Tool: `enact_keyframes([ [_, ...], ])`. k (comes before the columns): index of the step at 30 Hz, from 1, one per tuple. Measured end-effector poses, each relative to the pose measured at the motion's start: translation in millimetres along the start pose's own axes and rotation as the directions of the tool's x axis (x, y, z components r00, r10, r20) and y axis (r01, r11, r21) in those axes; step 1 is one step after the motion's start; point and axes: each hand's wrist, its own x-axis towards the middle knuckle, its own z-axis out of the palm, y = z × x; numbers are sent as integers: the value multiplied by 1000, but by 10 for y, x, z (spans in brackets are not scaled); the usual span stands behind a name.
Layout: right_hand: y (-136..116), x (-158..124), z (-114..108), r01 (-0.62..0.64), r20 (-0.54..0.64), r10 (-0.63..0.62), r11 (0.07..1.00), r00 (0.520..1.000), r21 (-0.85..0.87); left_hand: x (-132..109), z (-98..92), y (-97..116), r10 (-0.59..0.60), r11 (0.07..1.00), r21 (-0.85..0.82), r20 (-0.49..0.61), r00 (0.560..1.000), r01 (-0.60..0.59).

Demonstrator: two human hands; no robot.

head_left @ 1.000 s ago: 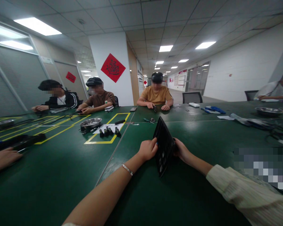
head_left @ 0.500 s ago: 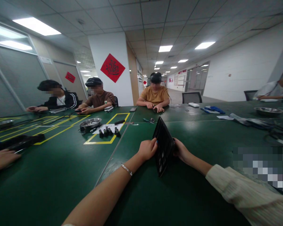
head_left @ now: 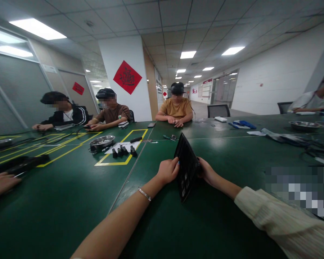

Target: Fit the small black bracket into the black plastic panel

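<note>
Over the middle of the green table, a thin black tablet-like panel [head_left: 187, 169] stands on edge, tilted, with pale patches low on its face. I cannot make out its exact kind. My left hand [head_left: 169, 170] grips its left side, thumb on the face and fingers closed. From the right, my right hand [head_left: 207, 169] holds the other side; its fingers are partly hidden behind the panel. The lower corner of the panel is close above the table or touching it; I cannot tell which.
Beyond my left hand are several black cylindrical parts [head_left: 124, 151], a metal bowl [head_left: 102, 143] and a black-handled tool [head_left: 136, 139]. Pliers [head_left: 169, 137] lie behind the panel. Another person's hand [head_left: 2, 185] is at the left edge. Blue cloth [head_left: 242, 125] and plastic bags [head_left: 280, 136] lie at right.
The view has shifted slightly. Both hands keep their hold on the black panel, which stays in nearly the same pose.
</note>
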Motion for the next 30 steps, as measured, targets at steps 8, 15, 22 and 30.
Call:
enact_keyframes([
  [8, 17, 11, -6, -10, 7, 10, 999, 1000, 42, 22, -9, 3, -11, 1000, -28, 21, 1000, 12],
  [15, 48, 30, -18, 2, -1, -2, 999, 1000, 37, 25, -17, 14, -30, 999, -15, 18, 999, 30],
  [22, 22, 12, -12, 4, 11, -4, 1000, 1000, -1, 12, 4, -14, -21, 1000, -20, 17, 1000, 22],
  [30, -7, -11, 1, -1, 4, 1, 1000, 1000, 1, 28, -1, 3, -44, 998, -34, 19, 999, 45],
])
